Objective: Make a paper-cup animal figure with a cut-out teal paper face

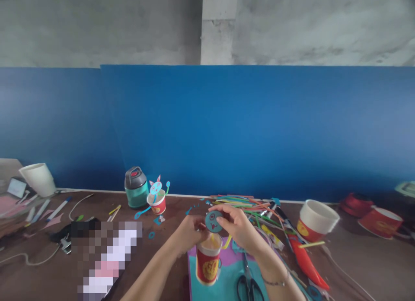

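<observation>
On the brown table, a finished-looking paper cat point(156, 188) stands in a small paper cup point(157, 204), beside the teal jar point(136, 193). The left hand point(192, 235) has its fingers bent at the edge of a round blue paper face point(214, 221), above the red paper cup point(208, 262); I cannot tell if it grips. The right hand point(236, 225) pinches the face's other side, above the black scissors point(248, 281).
</observation>
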The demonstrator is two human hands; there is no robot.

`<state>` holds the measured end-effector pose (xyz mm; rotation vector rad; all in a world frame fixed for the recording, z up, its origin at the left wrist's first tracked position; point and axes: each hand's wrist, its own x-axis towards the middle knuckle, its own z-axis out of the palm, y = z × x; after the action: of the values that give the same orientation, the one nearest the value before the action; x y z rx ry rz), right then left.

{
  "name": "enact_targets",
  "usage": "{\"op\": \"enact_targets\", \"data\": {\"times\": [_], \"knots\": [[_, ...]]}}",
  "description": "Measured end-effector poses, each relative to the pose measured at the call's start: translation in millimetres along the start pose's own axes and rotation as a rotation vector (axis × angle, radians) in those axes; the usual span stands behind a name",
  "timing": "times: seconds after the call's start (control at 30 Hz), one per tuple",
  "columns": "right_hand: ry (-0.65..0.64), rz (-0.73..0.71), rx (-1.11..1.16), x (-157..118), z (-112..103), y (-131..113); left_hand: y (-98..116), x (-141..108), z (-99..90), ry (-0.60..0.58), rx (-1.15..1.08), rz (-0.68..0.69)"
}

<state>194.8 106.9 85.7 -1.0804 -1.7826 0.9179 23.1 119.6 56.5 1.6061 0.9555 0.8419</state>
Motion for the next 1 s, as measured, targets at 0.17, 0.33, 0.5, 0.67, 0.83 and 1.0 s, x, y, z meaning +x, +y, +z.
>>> {"op": "enact_targets", "data": {"times": [0.17, 0.33, 0.5, 0.67, 0.83, 1.0], "knots": [[0.017, -0.044, -0.121, 0, 4, -2, 3, -2, 0.8, -0.039, -0.038, -0.005], [0.04, -0.088, -0.159, 2, 8, 4, 1, -2, 1.1, -0.041, -0.044, -0.044], [0.032, -0.091, -0.196, 0, 8, 4, 2, -1, 3.3, -0.064, -0.104, -0.048], [0.051, -0.066, -0.176, 0, 9, 0, 5, -1, 7.1, 0.011, -0.084, -0.027], [0.084, 0.012, -0.107, 3, 10, 6, 3, 1, 7.0, 0.074, -0.105, 0.001], [0.033, 0.101, -0.057, 5, 11, 16, -1, 3, 5.0, 0.174, -0.026, 0.041]]}}
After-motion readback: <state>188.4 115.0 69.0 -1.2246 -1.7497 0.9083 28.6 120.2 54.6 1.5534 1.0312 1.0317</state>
